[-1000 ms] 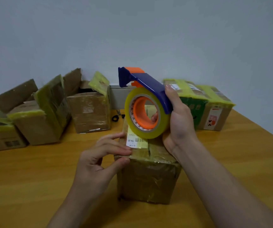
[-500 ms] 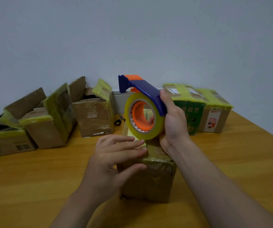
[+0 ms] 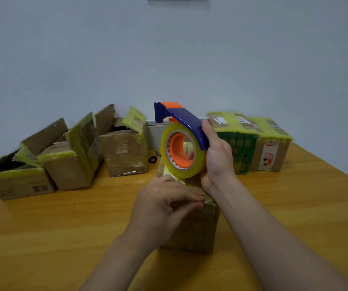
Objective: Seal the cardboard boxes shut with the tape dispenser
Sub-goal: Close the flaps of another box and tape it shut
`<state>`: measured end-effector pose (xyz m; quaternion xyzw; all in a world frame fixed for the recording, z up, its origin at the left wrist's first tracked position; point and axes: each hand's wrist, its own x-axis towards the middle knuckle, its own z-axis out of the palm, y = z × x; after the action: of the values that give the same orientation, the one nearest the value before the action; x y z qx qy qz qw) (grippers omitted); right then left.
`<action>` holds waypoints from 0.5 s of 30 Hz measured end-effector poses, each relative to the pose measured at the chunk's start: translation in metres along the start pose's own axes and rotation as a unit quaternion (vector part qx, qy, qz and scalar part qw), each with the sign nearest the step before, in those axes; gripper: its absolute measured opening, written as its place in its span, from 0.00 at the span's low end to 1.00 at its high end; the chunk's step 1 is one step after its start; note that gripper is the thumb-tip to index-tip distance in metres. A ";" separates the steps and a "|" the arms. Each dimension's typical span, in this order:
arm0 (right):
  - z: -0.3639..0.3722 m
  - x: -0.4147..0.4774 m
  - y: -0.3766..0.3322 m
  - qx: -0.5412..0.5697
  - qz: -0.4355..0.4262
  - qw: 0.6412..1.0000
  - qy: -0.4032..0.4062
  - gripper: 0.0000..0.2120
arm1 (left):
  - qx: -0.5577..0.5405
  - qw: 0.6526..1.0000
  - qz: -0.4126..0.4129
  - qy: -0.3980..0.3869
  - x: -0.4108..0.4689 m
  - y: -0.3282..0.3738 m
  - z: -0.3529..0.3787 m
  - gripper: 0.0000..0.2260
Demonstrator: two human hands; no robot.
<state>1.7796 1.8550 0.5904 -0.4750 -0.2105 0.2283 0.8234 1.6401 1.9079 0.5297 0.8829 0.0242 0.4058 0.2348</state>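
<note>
Glossy plastic tape dispenser [image 3: 182, 131], tape-wrinkled cardboard box [image 3: 198, 227], smooth wooden table [image 3: 53, 227].

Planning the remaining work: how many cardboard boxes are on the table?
6. Open, back left: outer box, middle box, inner box. Taped, back right: green box, brown box. Centre front: near box. Others could hide behind.

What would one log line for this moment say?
phase: taping | right hand: grips tape dispenser over front box | left hand: presses on box top

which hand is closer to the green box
Right. The right hand, gripping the tape dispenser, is just left of the green box; the left hand is at the near box, farther away.
</note>
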 end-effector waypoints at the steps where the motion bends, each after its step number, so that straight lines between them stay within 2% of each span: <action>1: 0.000 -0.001 0.000 0.005 0.001 1.000 -0.001 0.17 | 0.001 1.000 -0.001 0.002 0.001 0.000 0.002 0.06; 4: -0.001 -0.002 -0.003 0.023 0.010 1.000 -0.004 0.16 | 0.013 1.000 0.000 -0.009 0.002 0.000 -0.001 0.07; 8: -0.009 0.002 -0.011 0.057 0.025 0.998 0.010 0.16 | 0.028 0.995 -0.009 -0.090 0.006 0.000 -0.012 0.13; 15: -0.030 0.006 -0.016 0.097 0.007 0.993 0.071 0.19 | 0.063 0.993 -0.002 -0.100 0.018 0.010 -0.010 0.07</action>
<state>1.8043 1.8304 0.5914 -0.4094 -0.1255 0.2194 0.8766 1.6432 1.9074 0.5517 0.9321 0.0283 0.3127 0.1808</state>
